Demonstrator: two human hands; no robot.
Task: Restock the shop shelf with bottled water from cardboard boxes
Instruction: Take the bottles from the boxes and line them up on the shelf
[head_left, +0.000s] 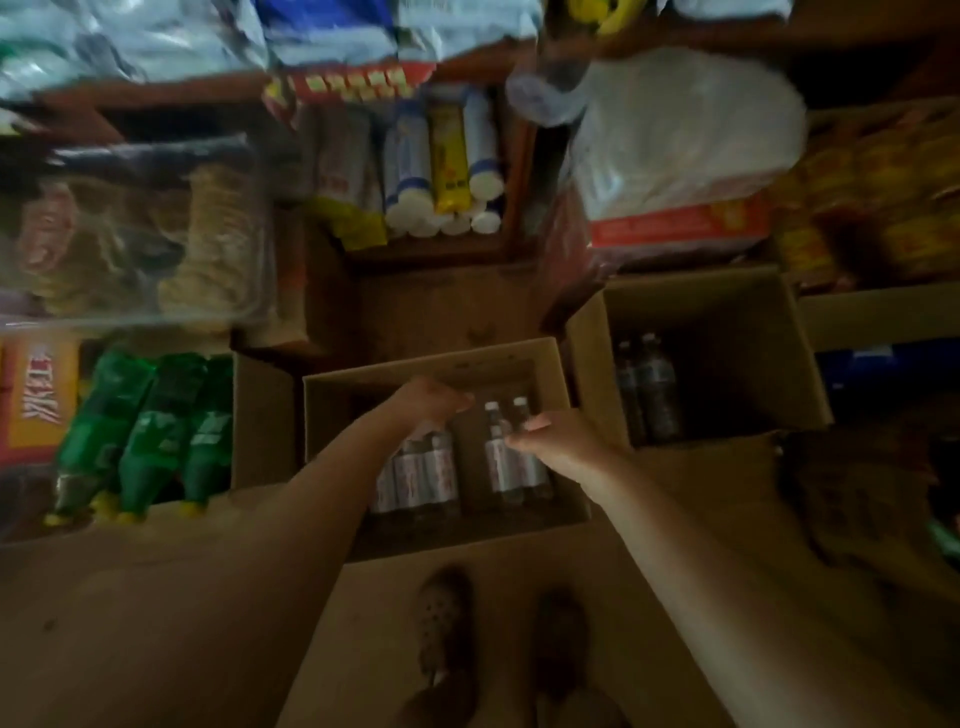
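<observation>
1. In the middle cardboard box (332, 415), water bottles (501, 457) stand upright; their labels are blurred, unreadable.
2. Left hand (431, 402) curls over hidden bottle tops; its grip can't be told.
3. Right hand (550, 441) pinches a bottle there.

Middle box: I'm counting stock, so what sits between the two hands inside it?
In the head view, a dark bare gap in the middle box separates the left hand from the right hand, with two white-capped water bottles beside the right fingers.
</observation>
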